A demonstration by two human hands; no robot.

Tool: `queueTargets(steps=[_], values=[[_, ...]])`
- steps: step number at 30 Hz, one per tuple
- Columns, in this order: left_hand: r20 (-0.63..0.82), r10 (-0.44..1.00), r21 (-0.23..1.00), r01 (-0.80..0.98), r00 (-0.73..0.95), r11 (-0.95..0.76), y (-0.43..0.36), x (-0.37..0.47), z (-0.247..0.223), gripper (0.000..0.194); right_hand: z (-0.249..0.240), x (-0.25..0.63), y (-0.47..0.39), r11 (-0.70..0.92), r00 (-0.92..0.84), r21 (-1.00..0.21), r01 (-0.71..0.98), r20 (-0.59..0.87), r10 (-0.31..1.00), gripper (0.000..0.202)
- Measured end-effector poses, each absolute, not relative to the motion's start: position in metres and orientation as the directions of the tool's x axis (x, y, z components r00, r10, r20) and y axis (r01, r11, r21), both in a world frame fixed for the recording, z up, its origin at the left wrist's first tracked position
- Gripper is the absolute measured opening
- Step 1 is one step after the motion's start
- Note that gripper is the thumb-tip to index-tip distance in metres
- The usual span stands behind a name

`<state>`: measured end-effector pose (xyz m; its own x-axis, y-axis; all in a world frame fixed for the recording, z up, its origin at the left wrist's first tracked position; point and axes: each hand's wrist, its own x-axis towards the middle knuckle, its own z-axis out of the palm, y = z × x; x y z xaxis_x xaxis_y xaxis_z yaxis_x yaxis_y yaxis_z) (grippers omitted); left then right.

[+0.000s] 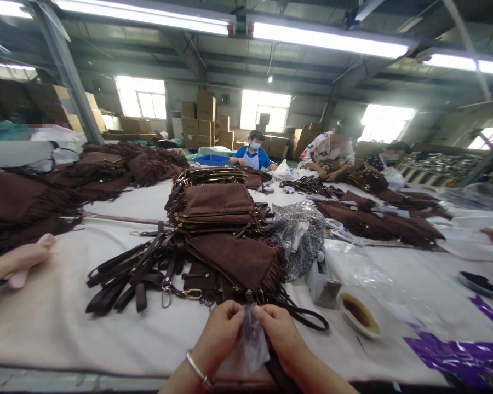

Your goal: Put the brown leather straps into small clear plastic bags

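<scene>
Handwork: pinched clear plastic (254, 345) between left grip (225, 328) and right grip (282, 329), closed from both sides, near brown pouch (238, 260) on desk (45, 328). Seemingly spread or fitted plastic; next called for steady pinch.

The left hand (223, 332) and right hand (282, 330) are both ungloved. Around the left wrist (202, 358) sits a narrow, silver-coloured bangle (195, 368), smooth and rigid-looking, with a bright shine along its curve and a warmer, coppery tint toward its lower end. The right wrist (298, 355) is bare, and so is the right forearm (326, 377) down to the lower edge. Fine detail on the fingernails is too small to tell.
</scene>
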<state>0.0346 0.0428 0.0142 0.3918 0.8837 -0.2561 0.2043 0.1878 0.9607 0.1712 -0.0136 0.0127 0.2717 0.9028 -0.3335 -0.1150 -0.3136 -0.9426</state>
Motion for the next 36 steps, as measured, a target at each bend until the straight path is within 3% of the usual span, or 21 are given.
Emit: queueTargets(steps=[6,12,19,24,27,30,33,36], values=[[-0.137,0.961,0.957,0.283,0.239,0.066,0.055,0.04,0.021,0.024,0.02,0.17,-0.013,-0.411,0.259,-0.91,-0.047,-0.409,0.875,0.027],[-0.114,0.973,0.955,0.294,0.202,0.051,0.061,0.048,0.023,0.028,0.027,0.168,-0.008,-0.418,0.239,-0.898,-0.139,-0.44,0.866,0.018],[-0.301,0.887,0.952,0.158,0.349,0.261,0.05,0.042,0.015,0.049,0.024,0.167,-0.001,-0.357,0.283,-0.881,-0.311,-0.445,0.85,0.021],[-0.364,0.833,0.93,0.111,0.416,0.351,0.046,0.04,0.016,0.047,0.021,0.159,0.002,-0.382,0.269,-0.868,-0.318,-0.469,0.841,0.022],[-0.317,0.853,0.948,0.115,0.414,0.296,0.052,0.041,0.019,0.041,0.024,0.162,-0.003,-0.38,0.241,-0.91,-0.165,-0.411,0.879,0.024],[-0.326,0.842,0.943,0.093,0.43,0.318,0.056,0.044,0.024,0.038,0.03,0.177,-0.008,-0.187,0.3,-0.963,0.195,-0.123,0.946,0.023],[-0.393,0.792,0.907,0.056,0.468,0.417,0.058,0.049,0.031,0.039,0.038,0.194,-0.008,0.034,0.282,-0.853,0.521,0.21,0.936,0.017],[-0.442,0.737,0.857,-0.002,0.511,0.515,0.058,0.05,0.037,0.042,0.045,0.202,0.0,0.098,0.197,-0.78,0.618,0.274,0.941,0.028]])
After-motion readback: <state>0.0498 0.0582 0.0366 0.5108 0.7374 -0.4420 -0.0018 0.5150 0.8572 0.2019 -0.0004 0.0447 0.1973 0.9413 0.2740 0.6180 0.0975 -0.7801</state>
